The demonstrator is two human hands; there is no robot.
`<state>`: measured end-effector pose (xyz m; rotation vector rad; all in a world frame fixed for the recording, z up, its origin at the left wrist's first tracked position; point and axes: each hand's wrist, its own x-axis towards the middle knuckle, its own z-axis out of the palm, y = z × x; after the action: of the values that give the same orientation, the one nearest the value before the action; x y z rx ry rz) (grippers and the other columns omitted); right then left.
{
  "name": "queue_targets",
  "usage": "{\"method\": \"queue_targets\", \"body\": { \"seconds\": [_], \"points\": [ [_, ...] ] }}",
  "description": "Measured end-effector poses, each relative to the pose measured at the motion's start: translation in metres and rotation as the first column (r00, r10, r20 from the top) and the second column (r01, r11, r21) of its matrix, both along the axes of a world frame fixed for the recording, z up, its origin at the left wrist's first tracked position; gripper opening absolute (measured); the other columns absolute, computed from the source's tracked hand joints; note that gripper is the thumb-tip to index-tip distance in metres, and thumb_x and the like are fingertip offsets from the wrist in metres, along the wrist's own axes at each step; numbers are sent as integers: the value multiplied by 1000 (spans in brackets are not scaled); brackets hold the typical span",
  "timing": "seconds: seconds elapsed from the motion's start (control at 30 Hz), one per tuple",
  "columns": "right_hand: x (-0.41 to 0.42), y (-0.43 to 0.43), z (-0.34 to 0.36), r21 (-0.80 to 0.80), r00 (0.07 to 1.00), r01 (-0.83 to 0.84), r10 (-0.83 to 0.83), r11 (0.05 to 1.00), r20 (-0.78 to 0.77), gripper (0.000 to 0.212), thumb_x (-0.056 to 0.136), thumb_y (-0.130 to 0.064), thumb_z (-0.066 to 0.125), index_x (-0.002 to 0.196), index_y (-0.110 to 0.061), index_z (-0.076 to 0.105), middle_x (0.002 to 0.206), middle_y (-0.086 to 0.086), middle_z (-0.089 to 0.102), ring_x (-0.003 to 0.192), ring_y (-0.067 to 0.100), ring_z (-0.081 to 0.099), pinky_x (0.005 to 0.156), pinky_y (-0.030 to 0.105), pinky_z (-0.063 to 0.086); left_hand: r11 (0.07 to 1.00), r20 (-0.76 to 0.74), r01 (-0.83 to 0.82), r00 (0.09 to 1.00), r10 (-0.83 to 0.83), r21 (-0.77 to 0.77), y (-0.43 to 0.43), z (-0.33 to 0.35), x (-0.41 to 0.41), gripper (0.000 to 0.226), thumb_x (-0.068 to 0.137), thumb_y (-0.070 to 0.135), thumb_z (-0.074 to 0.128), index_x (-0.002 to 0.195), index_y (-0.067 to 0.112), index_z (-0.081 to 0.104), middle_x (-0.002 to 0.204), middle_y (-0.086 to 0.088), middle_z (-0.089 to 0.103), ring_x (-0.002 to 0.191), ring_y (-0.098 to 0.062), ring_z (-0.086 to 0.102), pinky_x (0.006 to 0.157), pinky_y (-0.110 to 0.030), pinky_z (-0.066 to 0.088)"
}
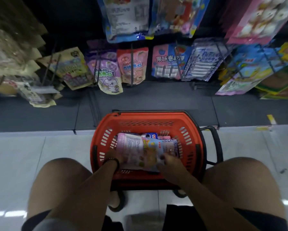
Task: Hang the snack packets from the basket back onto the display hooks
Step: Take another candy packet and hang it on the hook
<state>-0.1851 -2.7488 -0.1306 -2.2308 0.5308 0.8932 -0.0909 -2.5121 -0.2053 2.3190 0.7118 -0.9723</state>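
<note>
An orange plastic basket (146, 120) stands on the floor between my knees, with several snack packets piled inside. Both my hands reach down into it. My left hand (114, 157), with a dark band on the wrist, lies at the left edge of a pink packet (131, 147), its fingers partly under it. My right hand (169, 160) grips the lower right of a pale packet with yellow print (150, 151) on top of the pile. Display hooks (131, 64) on the dark rack beyond the basket carry hanging packets; the purple packet (106, 72) and the pink one (133, 65) hang straight ahead.
The rack's dark base shelf (156, 100) runs across behind the basket. The basket's black handle (215, 144) sticks out to the right. More packets hang left, right and above. My bare knees flank the basket on the pale tiled floor (31, 155).
</note>
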Motion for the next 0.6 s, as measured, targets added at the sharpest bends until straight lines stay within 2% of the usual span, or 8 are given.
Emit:
{"method": "queue_targets", "body": {
  "seconds": [0.07, 0.13, 0.2, 0.27, 0.33, 0.4, 0.5, 0.6],
  "points": [
    [2, 1, 2, 5, 1000, 16, -16, 1000, -5, 37, 100, -31, 60, 133, -14, 60, 128, 12, 68, 120, 32, 64, 98, 33, 50, 999, -25, -2, 1000, 1, -41, -3, 4, -1, 66, 97, 28, 76, 151, 2, 49, 149, -21, 57, 139, -36, 55, 112, -39, 45],
    [2, 2, 6, 27, 999, 41, -41, 999, 9, 35, 103, -37, 57, 130, -15, 62, 121, 10, 69, 116, 31, 66, 94, 32, 49, 991, -19, 34, 999, -36, -128, -9, 11, -7, 72, 101, 31, 68, 162, 12, 34, 153, -19, 55, 137, -34, 55, 110, -36, 45],
    [0, 2, 11, 48, 997, 53, -56, 997, 52, 39, 106, -49, 50, 121, -18, 68, 110, 6, 71, 109, 29, 69, 89, 29, 51, 958, -15, 3, 1000, -8, -287, -13, 21, -13, 90, 86, 35, 74, 165, 25, 32, 149, -14, 60, 129, -32, 61, 106, -35, 50],
    [-5, 2, 14, 53, 995, 74, -78, 996, 69, 51, 102, -64, 48, 113, -19, 71, 109, 4, 75, 103, 24, 71, 90, 31, 55, 935, 47, -10, 998, 29, -354, -11, 20, -15, 103, 71, 36, 74, 165, 37, 31, 152, -5, 58, 133, -29, 60, 109, -37, 51],
    [-10, 1, 20, 44, 994, 80, -83, 996, 67, 52, 99, -69, 52, 98, -20, 71, 101, 2, 74, 90, 18, 67, 81, 29, 52, 916, 95, -4, 994, 46, -401, -9, 15, -18, 96, 70, 38, 74, 159, 39, 39, 153, 1, 58, 134, -27, 60, 115, -44, 49],
    [-15, 2, 26, 66, 991, 102, -107, 993, 74, 50, 95, -70, 60, 81, -22, 66, 88, -4, 68, 79, 14, 61, 69, 27, 45, 884, 92, -68, 988, 124, -462, -11, 16, -22, 80, 72, 29, 75, 150, 28, 55, 140, -5, 69, 124, -28, 67, 111, -48, 53],
    [-19, 2, 30, 166, 973, 205, -219, 965, 72, 45, 86, -60, 78, 72, -17, 70, 76, -5, 65, 74, 15, 61, 62, 29, 41, 840, 143, -127, 962, 235, -528, -20, 56, -39, 54, 83, 10, 78, 135, 16, 67, 126, -10, 76, 115, -31, 72, 107, -52, 56],
    [-26, -3, 47, 293, 909, 400, -416, 869, -7, 32, 89, -45, 80, 75, -17, 70, 67, -1, 60, 61, 17, 55, 59, 28, 41, 733, 133, -196, 922, 364, -652, -25, 87, -66, 60, 74, 6, 80, 131, 16, 68, 125, -7, 77, 114, -30, 73, 106, -54, 57]
  ]
}}
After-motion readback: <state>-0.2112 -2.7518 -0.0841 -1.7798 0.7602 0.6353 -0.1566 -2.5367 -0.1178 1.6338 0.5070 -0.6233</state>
